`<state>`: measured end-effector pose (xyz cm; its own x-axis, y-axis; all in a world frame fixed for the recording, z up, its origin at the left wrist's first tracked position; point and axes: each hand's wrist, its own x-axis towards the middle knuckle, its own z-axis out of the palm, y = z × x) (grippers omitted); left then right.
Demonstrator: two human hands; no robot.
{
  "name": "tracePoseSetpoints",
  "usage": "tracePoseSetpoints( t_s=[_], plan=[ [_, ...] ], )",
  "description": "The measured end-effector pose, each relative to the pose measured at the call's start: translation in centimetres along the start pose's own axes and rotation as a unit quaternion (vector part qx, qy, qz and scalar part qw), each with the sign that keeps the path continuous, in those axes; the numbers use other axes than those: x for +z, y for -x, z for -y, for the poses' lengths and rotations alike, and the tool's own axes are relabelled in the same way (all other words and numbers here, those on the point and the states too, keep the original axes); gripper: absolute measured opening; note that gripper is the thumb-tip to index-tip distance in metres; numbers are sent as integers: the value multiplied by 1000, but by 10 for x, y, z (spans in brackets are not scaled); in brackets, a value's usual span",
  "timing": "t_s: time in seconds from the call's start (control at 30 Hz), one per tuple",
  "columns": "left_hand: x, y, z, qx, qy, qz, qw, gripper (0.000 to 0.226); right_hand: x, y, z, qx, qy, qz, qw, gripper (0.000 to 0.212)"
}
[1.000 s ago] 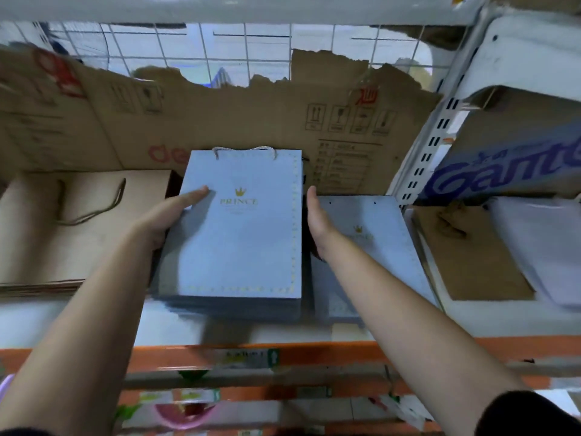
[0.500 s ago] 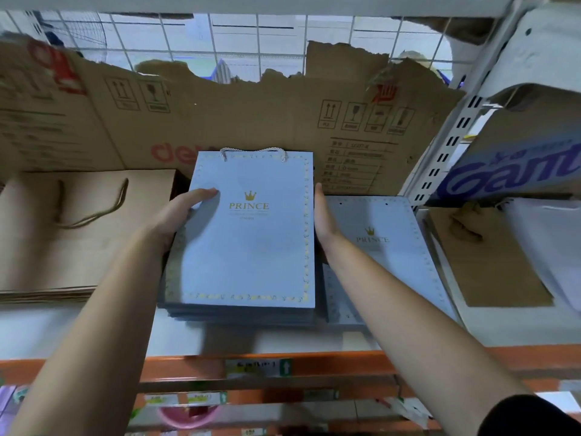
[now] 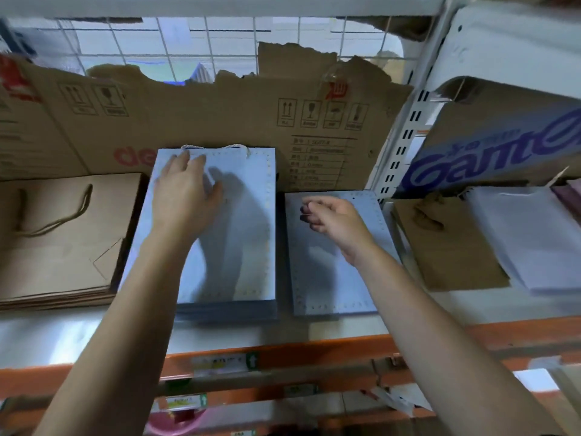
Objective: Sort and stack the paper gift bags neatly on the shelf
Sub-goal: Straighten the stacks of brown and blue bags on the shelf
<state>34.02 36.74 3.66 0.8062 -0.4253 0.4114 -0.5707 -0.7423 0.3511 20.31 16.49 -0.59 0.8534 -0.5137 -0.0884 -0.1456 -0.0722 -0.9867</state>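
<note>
On a stockroom shelf (image 3: 63, 335), a person is sorting paper gift bags. At far left, a stack of brown kraft bags (image 3: 63, 240) is lying flat, with rope handles resting on top. Just beside it, the left hand (image 3: 185, 196) is pressing down, fingers straight and spread, on the tall pile of pale blue bags (image 3: 248, 240), whose top edge is sitting close against the torn cardboard backing (image 3: 220, 121). To its right, the right hand (image 3: 333, 221) is hovering over a lower pile of blue bags (image 3: 333, 287), fingers loosely curled, with nothing visible in them. Further right, a brown bag (image 3: 446, 253) and white bags (image 3: 528, 240) are lying in the next bay. Folded flat, the bags are looking light, thin and probably slick against one another, so a pile is likely to fan out if pushed from one side, and the paper to crease. Squaring is probably going best with flat palms on both long edges, lifting from beneath rather than by the cord handles.
</note>
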Motion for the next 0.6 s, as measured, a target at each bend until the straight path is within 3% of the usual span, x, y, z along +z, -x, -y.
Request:
tracePoseSetpoints(
  t_s=[0.17, 0.3, 0.5, 0.6],
  plan=[
    [21, 28, -92, 90, -1, 36, 995, 48, -88, 34, -23, -73, 126, -70, 987, 19],
    [56, 57, -167, 144, 42, 87, 985, 53, -166, 67, -49, -63, 254, -101, 960, 24],
    [121, 119, -265, 119, 92, 214, 965, 67, -260, 98, -94, -12, 436, -96, 895, 40],
    [151, 142, -300, 70, 97, 297, 947, 87, -287, 105, -104, -1, 425, -64, 903, 48]
  ],
)
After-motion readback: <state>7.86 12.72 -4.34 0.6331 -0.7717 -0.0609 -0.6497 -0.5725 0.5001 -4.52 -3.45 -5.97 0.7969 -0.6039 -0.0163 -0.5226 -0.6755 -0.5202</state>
